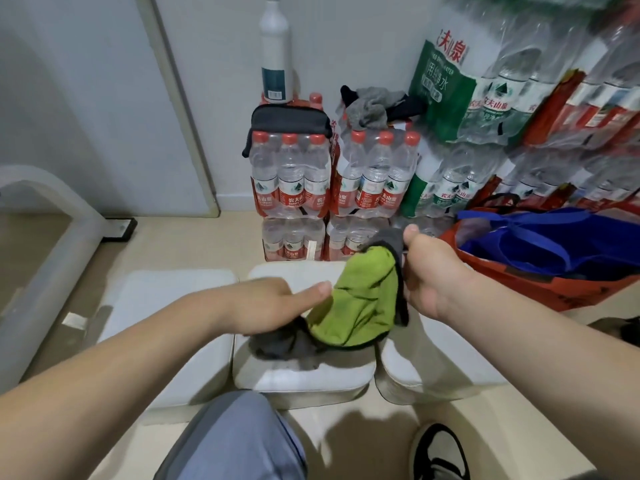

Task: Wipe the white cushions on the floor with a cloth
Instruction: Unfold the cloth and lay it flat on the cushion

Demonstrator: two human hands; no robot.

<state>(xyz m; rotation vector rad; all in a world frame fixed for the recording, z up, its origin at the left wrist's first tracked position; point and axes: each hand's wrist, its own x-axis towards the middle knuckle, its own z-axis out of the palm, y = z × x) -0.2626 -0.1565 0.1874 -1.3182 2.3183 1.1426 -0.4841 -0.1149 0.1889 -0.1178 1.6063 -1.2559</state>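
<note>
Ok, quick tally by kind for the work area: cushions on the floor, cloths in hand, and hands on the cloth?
White cushions on the floor: 3, left, middle, right
Green and grey cloth: 1, held above the middle cushion
Hands with a grip on the cloth: 2, left hand, right hand
Total: 6

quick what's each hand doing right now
Left hand: closed on the lower end of the cloth, over the middle cushion.
Right hand: closed, pinching the cloth's upper edge.
</note>
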